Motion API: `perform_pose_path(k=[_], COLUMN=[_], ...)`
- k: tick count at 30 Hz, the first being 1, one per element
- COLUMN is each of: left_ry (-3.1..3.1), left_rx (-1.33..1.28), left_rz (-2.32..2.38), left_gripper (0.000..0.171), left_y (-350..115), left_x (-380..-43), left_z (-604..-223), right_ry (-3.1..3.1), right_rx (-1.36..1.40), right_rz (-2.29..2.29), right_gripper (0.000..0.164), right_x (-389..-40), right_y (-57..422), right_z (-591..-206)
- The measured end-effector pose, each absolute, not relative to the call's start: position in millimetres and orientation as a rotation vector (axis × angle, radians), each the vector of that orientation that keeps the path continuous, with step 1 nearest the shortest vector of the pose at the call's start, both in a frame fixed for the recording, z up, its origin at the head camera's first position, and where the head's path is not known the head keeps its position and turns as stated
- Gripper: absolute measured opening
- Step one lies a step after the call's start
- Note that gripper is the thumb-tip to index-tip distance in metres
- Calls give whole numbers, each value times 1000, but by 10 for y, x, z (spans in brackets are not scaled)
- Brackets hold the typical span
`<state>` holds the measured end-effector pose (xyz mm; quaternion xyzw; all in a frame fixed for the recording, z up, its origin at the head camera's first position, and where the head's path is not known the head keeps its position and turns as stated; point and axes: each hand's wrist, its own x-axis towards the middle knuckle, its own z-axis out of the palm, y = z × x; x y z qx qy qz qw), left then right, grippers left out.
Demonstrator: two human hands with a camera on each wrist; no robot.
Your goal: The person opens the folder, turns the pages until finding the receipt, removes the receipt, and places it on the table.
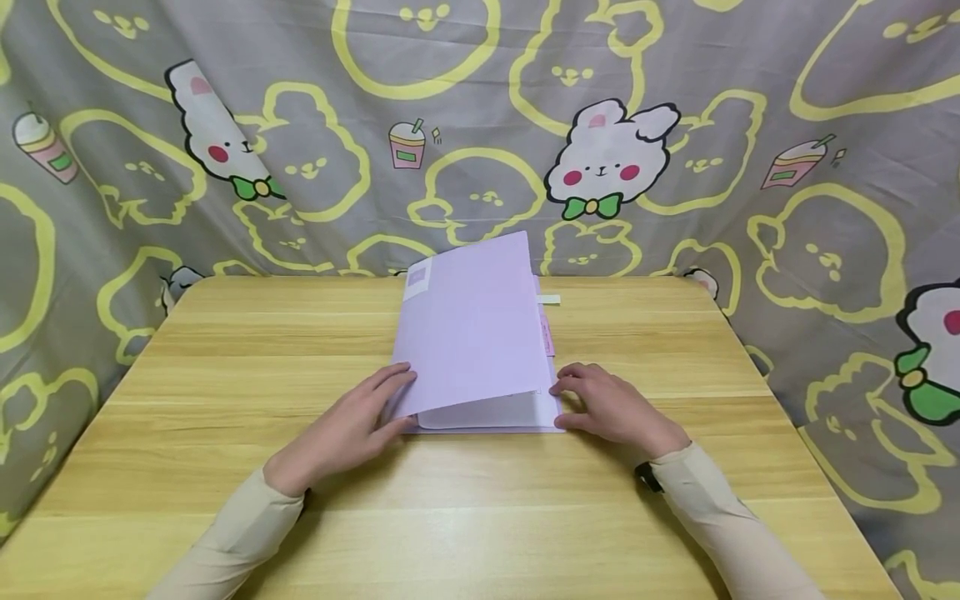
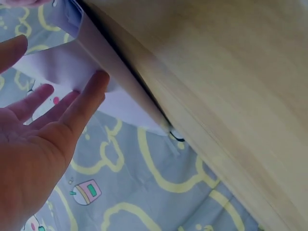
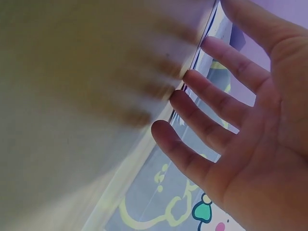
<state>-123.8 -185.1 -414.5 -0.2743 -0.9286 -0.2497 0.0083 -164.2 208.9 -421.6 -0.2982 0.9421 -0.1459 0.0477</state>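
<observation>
A lilac folder point(image 1: 472, 325) lies on the table with its front cover tilted up, and pale pages point(image 1: 480, 417) show beneath it. At the folder's left edge, the fingers of my left hand point(image 1: 348, 429) touch the spine side, extended and loosely spread. My right hand point(image 1: 618, 408) is at the opposite edge, its fingertips by the lower right side of the folder. In the right wrist view the fingers point(image 3: 207, 98) are spread along that edge without curling round it. The left wrist view has the folder's spine point(image 2: 113, 62) beside the spread left fingers.
The folder stands on a light wooden table point(image 1: 262, 350). A white tab point(image 1: 550, 300) and a pink tab point(image 1: 548, 335) stick out from its right side. Behind and beside the table hangs a grey curtain point(image 1: 480, 100) with cartoon prints.
</observation>
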Motion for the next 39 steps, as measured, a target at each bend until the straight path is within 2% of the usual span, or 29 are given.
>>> perform_pose_path(k=[7,17,29,39], left_ry=[-2906,-2901,-2896,-2830], left_rx=[-812,-768,-677,-601], left_rz=[-875,-1164,-1468,-1531], left_gripper=[67,68,68,63], left_y=[-1878,-1929,-2030,-2080], left_x=[-1194,-1157,-1152,-1161], left_z=[-4147,-4163,-4162,-4099], right_ry=[2866,2828,2817,2814], right_rx=[-867,-816,-812,-783], right_rz=[-445,-456,-433,-433], right_gripper=[41,50,48,47], right_x=[-1648,-1648,-1633,-1629], right_y=[2076,2058,2053,2057], right_z=[-4213,-4210,-4197,-4197])
